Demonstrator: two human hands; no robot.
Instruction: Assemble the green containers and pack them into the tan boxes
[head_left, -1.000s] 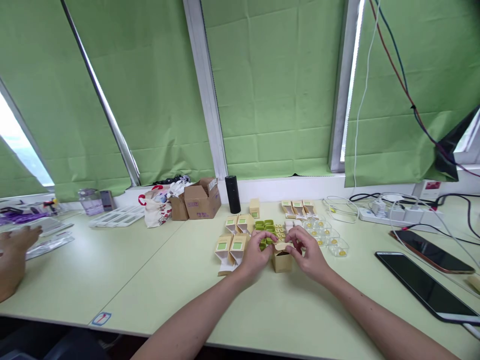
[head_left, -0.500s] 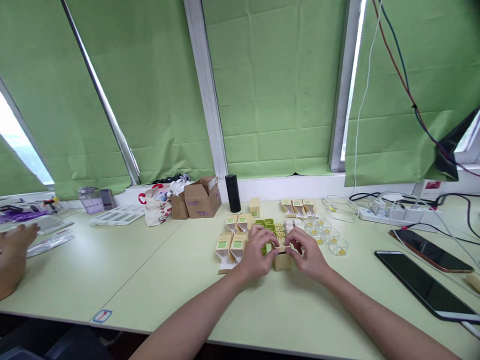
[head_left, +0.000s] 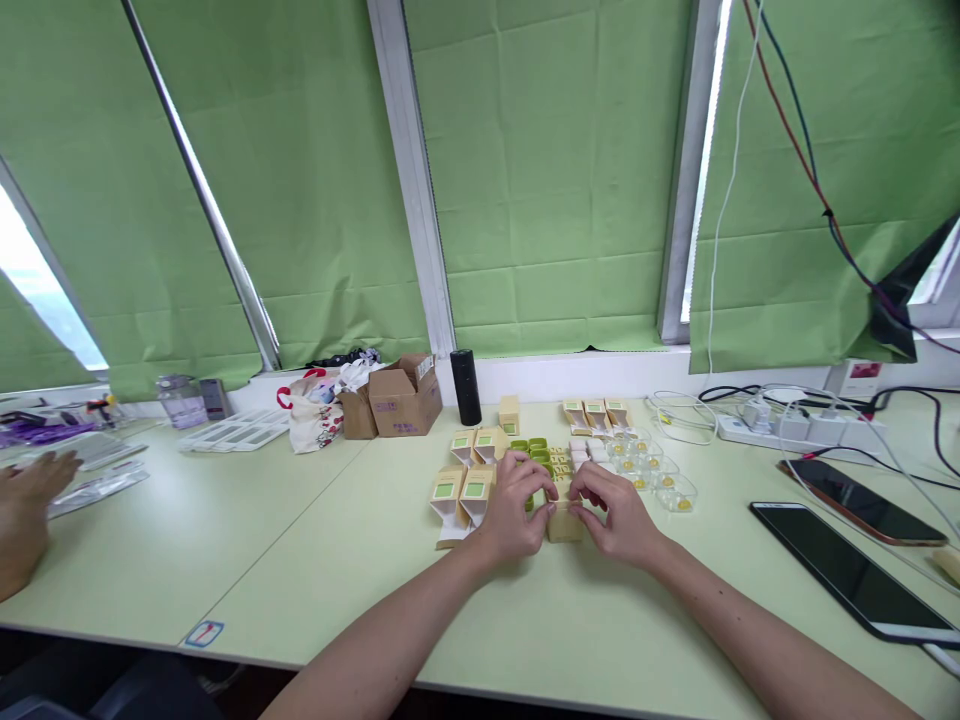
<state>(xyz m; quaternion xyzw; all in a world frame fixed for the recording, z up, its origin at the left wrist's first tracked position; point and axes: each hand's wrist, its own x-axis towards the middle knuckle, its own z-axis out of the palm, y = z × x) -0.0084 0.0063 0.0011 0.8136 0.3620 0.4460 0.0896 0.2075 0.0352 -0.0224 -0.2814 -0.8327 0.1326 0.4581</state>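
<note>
Between my hands a small tan cardboard box (head_left: 565, 524) stands on the table. My left hand (head_left: 517, 505) grips its left side, thumb and fingers curled at the top edge. On the other side my right hand (head_left: 613, 508) pinches the upper right edge. The box's top looks closed down under my fingertips. Just left of my left hand are several open tan boxes (head_left: 448, 492) with green labels and white insides. Behind my hands lie green square cups (head_left: 537, 446), small yellow pieces (head_left: 559, 460), pale pink-white pieces (head_left: 588, 451) and clear cups with yellow centres (head_left: 676, 492).
Further back are a closed tan box (head_left: 509, 413), open boxes (head_left: 597, 416), a black cylinder (head_left: 466, 387) and a cardboard carton (head_left: 406, 398). A tablet (head_left: 855, 570), a phone (head_left: 862, 498) and a power strip (head_left: 802, 432) with cables lie right. Another person's hand (head_left: 34, 510) is far left.
The top flap of the small box has gone down; the dark gap under it no longer shows. My fingers have shifted slightly at its edge.
</note>
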